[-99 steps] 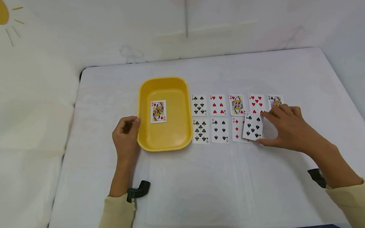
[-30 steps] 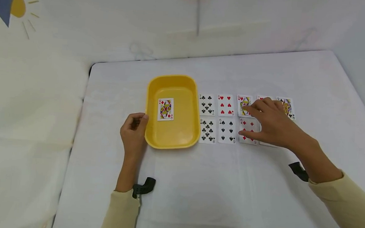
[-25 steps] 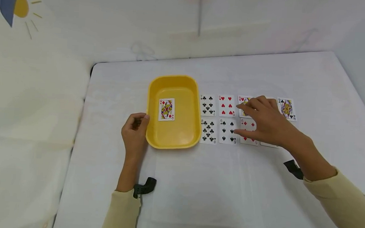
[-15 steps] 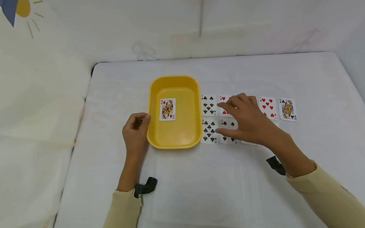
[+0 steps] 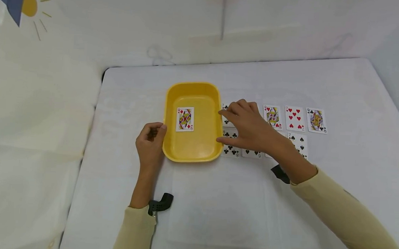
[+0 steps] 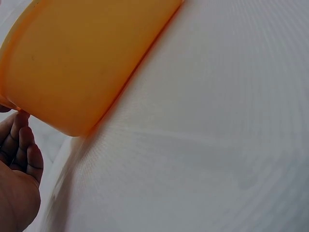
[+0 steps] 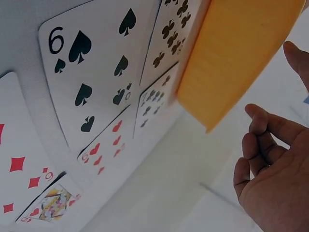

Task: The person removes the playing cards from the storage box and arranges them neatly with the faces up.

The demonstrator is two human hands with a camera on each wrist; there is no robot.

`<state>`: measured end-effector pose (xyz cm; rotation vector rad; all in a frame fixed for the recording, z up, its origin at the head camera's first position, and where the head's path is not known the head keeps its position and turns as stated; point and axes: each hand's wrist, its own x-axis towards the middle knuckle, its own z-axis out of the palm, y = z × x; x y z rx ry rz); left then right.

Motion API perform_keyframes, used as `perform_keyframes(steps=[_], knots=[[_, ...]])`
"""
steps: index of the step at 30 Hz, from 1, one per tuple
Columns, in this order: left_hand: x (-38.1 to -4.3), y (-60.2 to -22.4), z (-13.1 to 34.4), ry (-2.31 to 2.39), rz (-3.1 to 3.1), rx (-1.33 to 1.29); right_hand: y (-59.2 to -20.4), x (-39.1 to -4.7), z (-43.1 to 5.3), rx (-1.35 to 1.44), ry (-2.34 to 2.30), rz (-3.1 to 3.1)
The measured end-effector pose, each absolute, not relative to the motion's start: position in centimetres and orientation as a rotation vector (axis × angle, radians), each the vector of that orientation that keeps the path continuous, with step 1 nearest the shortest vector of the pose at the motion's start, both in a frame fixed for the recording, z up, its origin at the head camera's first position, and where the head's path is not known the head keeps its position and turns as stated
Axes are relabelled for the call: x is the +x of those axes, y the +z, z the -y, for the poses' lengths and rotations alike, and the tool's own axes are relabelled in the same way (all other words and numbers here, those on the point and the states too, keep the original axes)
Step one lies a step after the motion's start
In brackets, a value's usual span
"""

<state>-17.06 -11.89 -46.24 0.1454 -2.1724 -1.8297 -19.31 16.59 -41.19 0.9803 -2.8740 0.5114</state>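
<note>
In the head view, a yellow tray (image 5: 201, 149) lies on the white table, with a queen of diamonds (image 5: 185, 119) face up in it. My left hand (image 5: 149, 146) holds the tray's left rim, thumb on top and fingers curled beneath. My right hand (image 5: 250, 127) is at the opposite rim, thumb and forefinger spread apart, nothing held; whether it touches the rim I cannot tell. Below and behind it are face-up cards, partly covered: eight of clubs (image 5: 230, 151), six of spades (image 7: 82, 72) and six of hearts (image 7: 104, 145). A seven of spades (image 5: 297, 141) ends the near row.
The far row continues rightward with a queen of hearts (image 5: 272, 117), a seven of hearts (image 5: 294, 119) and a queen of clubs (image 5: 316, 121). A six of diamonds (image 7: 17, 164) shows in the right wrist view. White cloth covers the table (image 5: 215, 208); a pale wall (image 5: 257, 48) stands behind.
My right hand has let go of the seven of spades at the near row's right end and moved left over the cards to the tray. My left hand stays on the rim.
</note>
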Motion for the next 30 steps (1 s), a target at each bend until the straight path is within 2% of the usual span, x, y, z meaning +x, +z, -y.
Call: perform_keyframes(steps=[17,24,30], knots=[[-16.8,-45.8,11.1,-1.83,2.167,0.12,-42.0,-21.6,-13.2,1.098,0.397,2.891],[-18.0,-48.9,11.7,-1.81,2.157,0.134,-42.3,-22.5,-12.0,1.1,0.323,2.934],[-18.1,-49.6,12.1,-1.809,2.151,0.113,-42.5,-23.3,-10.9,1.096,0.236,2.977]])
